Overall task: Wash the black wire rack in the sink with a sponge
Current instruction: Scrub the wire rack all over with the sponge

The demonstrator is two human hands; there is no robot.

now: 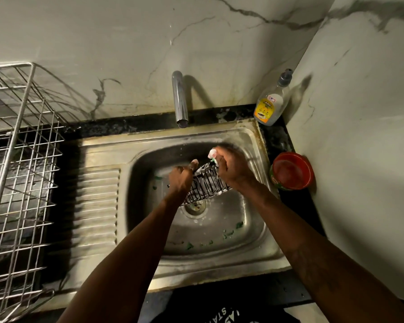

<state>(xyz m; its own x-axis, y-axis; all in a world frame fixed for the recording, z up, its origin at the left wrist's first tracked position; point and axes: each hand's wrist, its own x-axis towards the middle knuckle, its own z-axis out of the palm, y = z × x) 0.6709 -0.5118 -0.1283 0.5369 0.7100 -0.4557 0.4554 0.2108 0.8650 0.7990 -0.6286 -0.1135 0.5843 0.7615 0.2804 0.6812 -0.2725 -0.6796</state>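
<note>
At frame centre, over the steel sink, our left hand grips the black wire rack while our right hand clenches a soapy sponge against it.

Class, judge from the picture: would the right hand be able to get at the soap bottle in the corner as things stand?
Probably yes. Nothing stands between the right hand and the soap bottle, but that hand grips a sponge, so it isn't free.

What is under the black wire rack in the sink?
Under the black wire rack lies the sink floor, with the drain partly showing below the rack's near edge. The rest of the floor beneath is hidden by rack and hands.
</note>
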